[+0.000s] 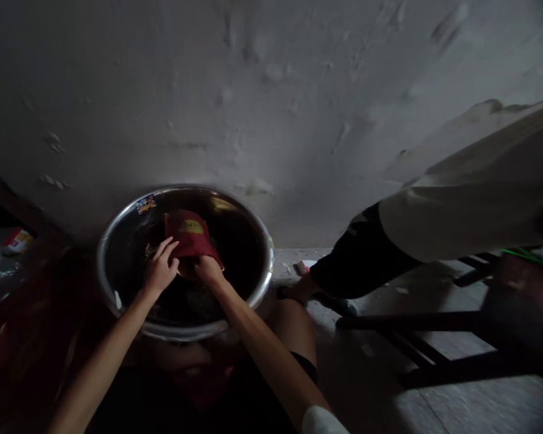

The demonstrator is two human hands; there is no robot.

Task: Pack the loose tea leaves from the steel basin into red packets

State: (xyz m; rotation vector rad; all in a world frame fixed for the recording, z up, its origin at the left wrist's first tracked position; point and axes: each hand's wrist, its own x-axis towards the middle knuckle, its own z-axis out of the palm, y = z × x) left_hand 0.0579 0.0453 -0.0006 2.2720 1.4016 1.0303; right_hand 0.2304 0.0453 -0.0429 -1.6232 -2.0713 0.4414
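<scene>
A red pouch (190, 232) with a gold label lies over a wide metal basin (265, 277), its mouth towards me. My left hand (161, 268) is at the pouch's left edge, fingertips on the red side and thumb by the mouth, gripping the rim. My right hand (208, 269) reaches into the mouth of the pouch, so its fingers are hidden. Dark loose material, hard to make out in the dim light, lies in the basin.
A rough grey wall (253, 108) rises right behind the basin. On the right sits another person (470, 187), with a leg near the basin and dark stool legs (411, 322) beside it. Plastic packaging (2, 265) lies at the far left.
</scene>
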